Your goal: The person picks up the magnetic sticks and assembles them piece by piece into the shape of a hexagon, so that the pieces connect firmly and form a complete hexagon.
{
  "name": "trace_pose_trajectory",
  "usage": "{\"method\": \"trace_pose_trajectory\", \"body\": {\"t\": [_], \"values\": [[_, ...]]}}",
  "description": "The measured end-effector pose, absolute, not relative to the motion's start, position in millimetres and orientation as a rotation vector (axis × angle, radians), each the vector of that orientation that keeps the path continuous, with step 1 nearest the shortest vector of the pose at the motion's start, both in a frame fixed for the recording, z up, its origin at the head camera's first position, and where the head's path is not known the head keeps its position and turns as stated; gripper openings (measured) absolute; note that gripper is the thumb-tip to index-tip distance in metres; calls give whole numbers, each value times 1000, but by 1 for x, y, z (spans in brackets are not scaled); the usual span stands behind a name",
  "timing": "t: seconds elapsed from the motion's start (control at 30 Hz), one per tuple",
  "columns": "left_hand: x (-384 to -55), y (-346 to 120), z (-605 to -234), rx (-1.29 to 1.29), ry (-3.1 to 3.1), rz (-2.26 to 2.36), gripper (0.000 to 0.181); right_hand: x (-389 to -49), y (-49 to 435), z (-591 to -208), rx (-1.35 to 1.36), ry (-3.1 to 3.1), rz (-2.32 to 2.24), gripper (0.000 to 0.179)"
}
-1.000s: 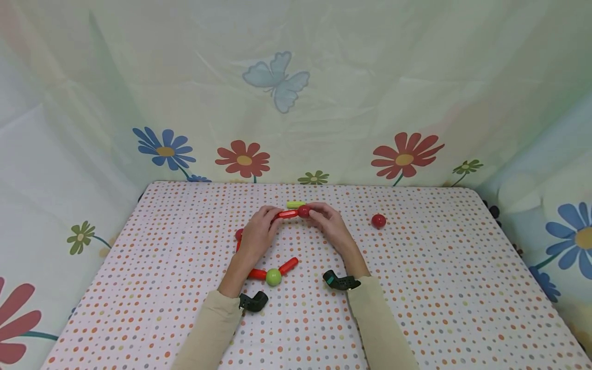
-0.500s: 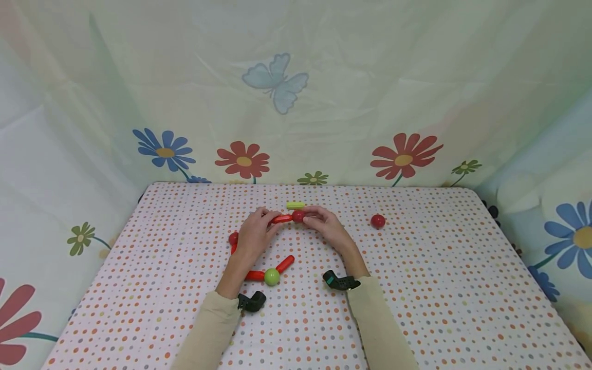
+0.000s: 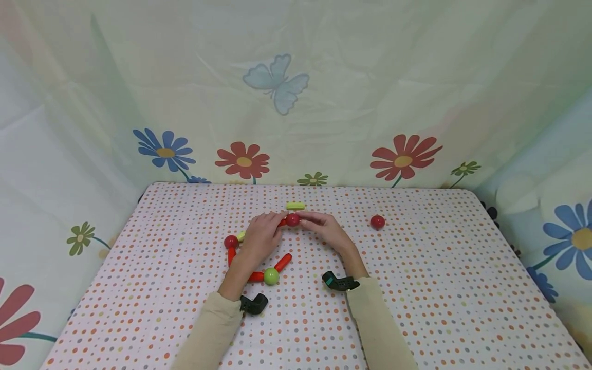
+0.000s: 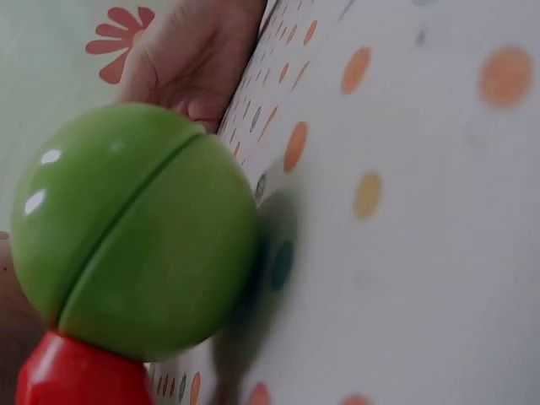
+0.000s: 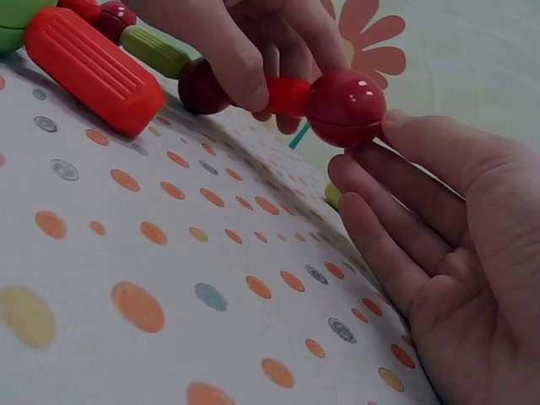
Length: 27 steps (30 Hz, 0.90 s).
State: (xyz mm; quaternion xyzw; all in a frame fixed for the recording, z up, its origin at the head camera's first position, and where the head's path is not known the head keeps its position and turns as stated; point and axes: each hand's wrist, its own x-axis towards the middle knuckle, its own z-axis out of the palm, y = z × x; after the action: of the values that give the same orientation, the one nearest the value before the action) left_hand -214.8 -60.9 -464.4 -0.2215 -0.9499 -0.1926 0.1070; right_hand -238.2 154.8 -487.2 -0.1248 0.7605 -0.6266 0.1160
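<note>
A chain of toy balls and rods curves beneath and around my left hand (image 3: 262, 235). That hand pinches the chain's last red rod (image 5: 288, 96), between a dark red ball (image 5: 202, 86) and the glossy red end ball (image 3: 292, 219). On the end ball's other side, my right hand (image 3: 325, 229) grips it between thumb and index fingertip, the other fingers extended below. From the left hand the chain runs through a yellow-green rod (image 5: 155, 51), another red ball (image 3: 231, 242) and red rods to a green ball (image 3: 271, 276) with a free-ended red rod (image 3: 283, 262). My left forearm hides part.
A loose yellow-green rod (image 3: 295, 206) lies beyond the hands. Off to the right sits a loose red ball (image 3: 377, 222). A dotted cloth covers the table (image 3: 435, 288), and a flowered curtain (image 3: 333, 92) hangs behind it.
Both hands have shifted slightly left and toward me with the end ball. The chain's left side has slid left, bringing its yellow-green rod into the head view.
</note>
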Motion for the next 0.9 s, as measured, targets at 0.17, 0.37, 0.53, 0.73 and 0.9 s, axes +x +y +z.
{"method": "trace_pose_trajectory", "body": {"t": [0.17,0.37,0.53,0.73,0.9], "values": [[-215,-62,-465,-605,-2838,-583,47,-238,155,-488,-396,2217,-1859,43],[-218,-66,-467,-601,-2885,-544,54,-237,155,-487,-421,2174,-1939,41],[-218,-67,-467,-573,-2903,-526,57,-237,155,-487,-407,2167,-1968,42],[-217,-66,-467,-554,-2901,-563,59,-239,155,-487,-399,2169,-1964,42],[-216,-65,-467,-520,-2909,-576,63,-240,155,-488,-372,2153,-1970,40]]}}
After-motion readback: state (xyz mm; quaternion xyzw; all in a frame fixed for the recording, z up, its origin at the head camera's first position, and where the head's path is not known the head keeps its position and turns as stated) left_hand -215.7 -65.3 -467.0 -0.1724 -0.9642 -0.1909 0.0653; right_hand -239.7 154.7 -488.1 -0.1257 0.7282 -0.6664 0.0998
